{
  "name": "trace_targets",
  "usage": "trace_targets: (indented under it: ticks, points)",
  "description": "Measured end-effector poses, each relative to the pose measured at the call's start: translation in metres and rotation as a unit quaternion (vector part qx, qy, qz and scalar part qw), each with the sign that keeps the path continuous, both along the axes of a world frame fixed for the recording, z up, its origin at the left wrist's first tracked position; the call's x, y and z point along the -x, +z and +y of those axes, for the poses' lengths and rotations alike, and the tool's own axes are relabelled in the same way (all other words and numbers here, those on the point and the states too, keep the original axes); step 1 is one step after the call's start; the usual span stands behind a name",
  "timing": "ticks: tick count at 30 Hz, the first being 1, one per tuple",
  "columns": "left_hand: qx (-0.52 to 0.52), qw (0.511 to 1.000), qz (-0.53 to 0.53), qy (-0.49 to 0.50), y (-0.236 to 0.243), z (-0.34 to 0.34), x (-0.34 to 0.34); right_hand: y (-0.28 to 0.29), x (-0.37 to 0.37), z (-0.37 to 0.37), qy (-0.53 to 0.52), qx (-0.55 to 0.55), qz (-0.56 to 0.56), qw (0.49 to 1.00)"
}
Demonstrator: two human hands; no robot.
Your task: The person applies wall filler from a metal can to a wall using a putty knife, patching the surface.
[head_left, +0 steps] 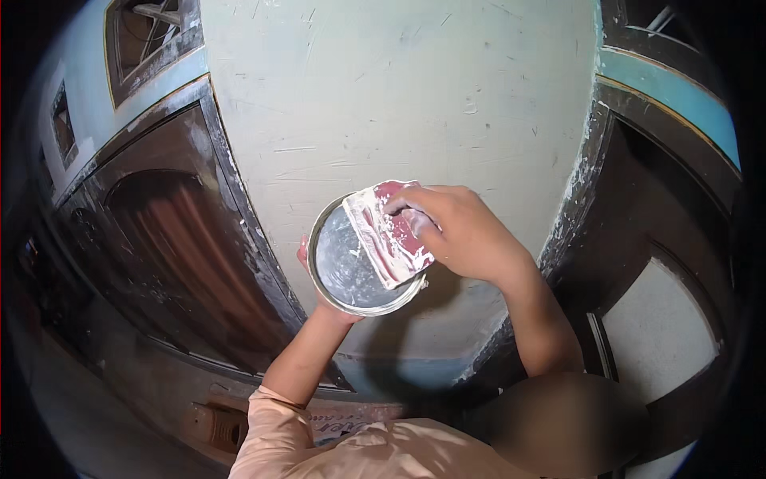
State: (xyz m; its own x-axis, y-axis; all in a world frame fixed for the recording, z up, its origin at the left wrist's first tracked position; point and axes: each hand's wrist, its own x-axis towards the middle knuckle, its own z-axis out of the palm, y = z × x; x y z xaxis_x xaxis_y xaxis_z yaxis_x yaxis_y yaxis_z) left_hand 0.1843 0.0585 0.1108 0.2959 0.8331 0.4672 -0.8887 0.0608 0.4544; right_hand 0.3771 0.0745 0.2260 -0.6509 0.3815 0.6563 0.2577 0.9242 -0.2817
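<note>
Up in front of the wall, my left hand [333,310] holds a round metal lid [335,263] from beneath. Its fingers wrap the left rim, and most of the palm is hidden under the lid. Smears of white paste mark the lid's grey face and rim. My right hand [459,227] grips a flat red putty scraper [389,191], thumb and fingers pressed on its face. Thick white putty [375,239] coats the scraper, mostly along its left edge. The scraper lies tilted over the lid's right side; whether its edge touches the lid I cannot tell.
A pale, scratched wall [383,104] stands straight ahead. To the left is a dark wooden door [171,215] with a paint-spotted frame; another dark door [638,207] is on the right. A brown plastic stool [211,427] sits low at the left.
</note>
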Motion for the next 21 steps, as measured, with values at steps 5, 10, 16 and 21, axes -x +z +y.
trace_targets:
  ticks: [5,10,16,21]
  points:
    - [0.041,0.997,0.005,0.066,-0.008,-0.003,0.005,0.007,-0.002,0.002,-0.034,0.067,0.001,0.997]
    - [0.038,0.997,-0.038,0.046,-0.007,-0.006,0.005,0.009,0.003,0.003,-0.045,-0.174,0.030,0.983]
    - [0.043,0.995,-0.008,0.084,-0.003,-0.011,-0.001,0.008,0.010,0.037,-0.049,-0.260,0.025,0.964]
    - [0.075,0.977,0.036,0.195,-0.003,-0.013,-0.006,-0.010,0.012,0.047,-0.052,-0.126,-0.013,0.991]
